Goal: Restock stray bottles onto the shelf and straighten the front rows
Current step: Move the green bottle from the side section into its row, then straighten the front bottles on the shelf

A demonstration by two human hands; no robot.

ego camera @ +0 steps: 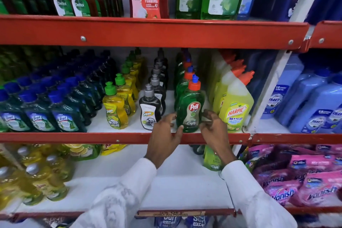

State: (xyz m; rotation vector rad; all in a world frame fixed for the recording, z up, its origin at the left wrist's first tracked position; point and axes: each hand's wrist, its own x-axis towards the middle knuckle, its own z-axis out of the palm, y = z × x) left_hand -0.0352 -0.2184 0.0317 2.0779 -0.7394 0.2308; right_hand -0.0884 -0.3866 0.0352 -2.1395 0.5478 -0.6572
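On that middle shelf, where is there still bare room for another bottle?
Bare white shelf shows between the black Super bottles and the green Pril row, and a narrower strip between the yellow Super bottles and the black ones. The blue-capped Lizol bottles at left are packed tight.

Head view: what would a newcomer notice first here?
Probably the two hands, left hand and right hand, flanking the green Pril bottle at the front of the middle shelf. Next, the yellow Harpic bottle to its right, and the pink Vanish packs at lower right.
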